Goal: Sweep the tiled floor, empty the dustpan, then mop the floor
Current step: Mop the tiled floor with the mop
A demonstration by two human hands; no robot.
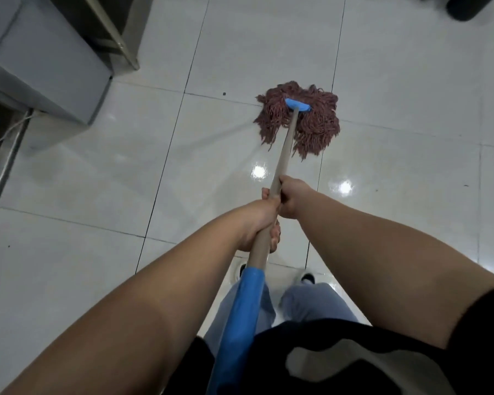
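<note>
Mopping now: left hand [261,223] and right hand [293,199] clenched together round beige wooden mop handle [284,155], pressing reddish-brown string mop head [300,121] flat onto glossy white tiled floor [97,172].

I have one wide head view looking steeply down from close above, the floor [97,181] filling it and my arms entering from the bottom corners.
</note>
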